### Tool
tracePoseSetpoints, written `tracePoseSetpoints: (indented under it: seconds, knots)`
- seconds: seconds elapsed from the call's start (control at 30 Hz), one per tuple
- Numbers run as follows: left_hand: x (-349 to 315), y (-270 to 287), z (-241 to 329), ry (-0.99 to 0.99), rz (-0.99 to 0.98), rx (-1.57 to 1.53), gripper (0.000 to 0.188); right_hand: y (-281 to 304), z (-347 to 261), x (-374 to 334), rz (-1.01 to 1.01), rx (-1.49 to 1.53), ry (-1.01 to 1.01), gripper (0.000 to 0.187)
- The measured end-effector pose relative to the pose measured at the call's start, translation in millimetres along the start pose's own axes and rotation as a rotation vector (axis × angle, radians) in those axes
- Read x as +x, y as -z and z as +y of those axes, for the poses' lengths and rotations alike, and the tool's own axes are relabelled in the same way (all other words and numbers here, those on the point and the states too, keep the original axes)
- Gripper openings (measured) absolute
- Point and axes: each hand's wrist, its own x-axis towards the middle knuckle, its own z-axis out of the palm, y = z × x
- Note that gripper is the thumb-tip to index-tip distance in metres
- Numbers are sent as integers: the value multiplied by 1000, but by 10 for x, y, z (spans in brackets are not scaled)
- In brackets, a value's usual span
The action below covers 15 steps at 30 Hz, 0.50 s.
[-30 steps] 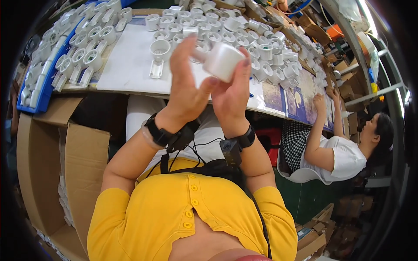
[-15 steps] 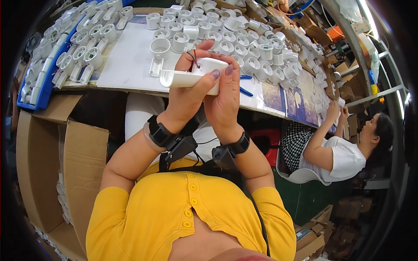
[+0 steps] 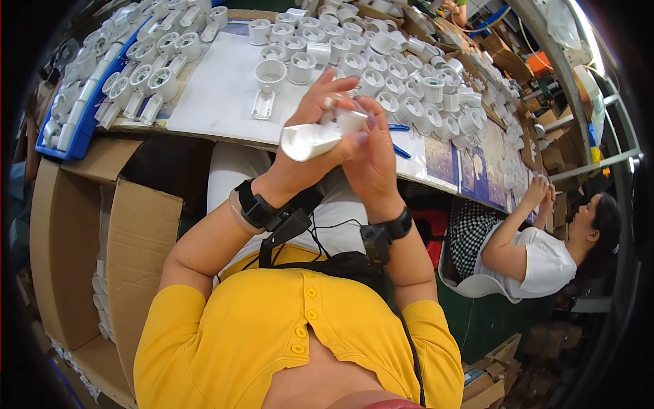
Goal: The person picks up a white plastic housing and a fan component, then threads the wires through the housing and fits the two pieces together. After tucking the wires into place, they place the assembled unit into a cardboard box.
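Over the table's near edge, my left hand (image 3: 303, 167) grips a white plastic housing (image 3: 304, 142) with an open, trough-like end pointing left. Its thumb lies along the near side and its fingers are raised behind the piece. My right hand (image 3: 373, 160) closes on the right end of the same housing, its fingertips smeared by motion. On the white sheet just beyond stands a round white cup-shaped housing (image 3: 270, 72) with a rectangular white arm (image 3: 263, 105) toward me. Two blue pen-like tools (image 3: 402, 151) lie right of my hands.
Several white round housings (image 3: 354, 63) crowd the far and right table. At the left, more pieces stand beside and inside a blue tray (image 3: 68, 151). An open cardboard box (image 3: 143, 238) stands at lower left. A co-worker (image 3: 535, 255) sits at the right, hands at the table.
The housing has turned in my hands, and the wires seen on it before no longer show. My fingers have shifted, the left ones now more raised. The whole view has moved slightly.
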Motion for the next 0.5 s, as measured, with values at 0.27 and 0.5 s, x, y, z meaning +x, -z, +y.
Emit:
tracePoseSetpoints:
  seconds: [0.27, 0.5]
  knots:
    - [-55, 107, 169, -110, -296, 233, 89, 265, -153, -276, -12, -289, -189, 39]
    - [-103, 434, 361, 419, -479, -201, 91, 72, -530, -102, -179, -894, 75, 55]
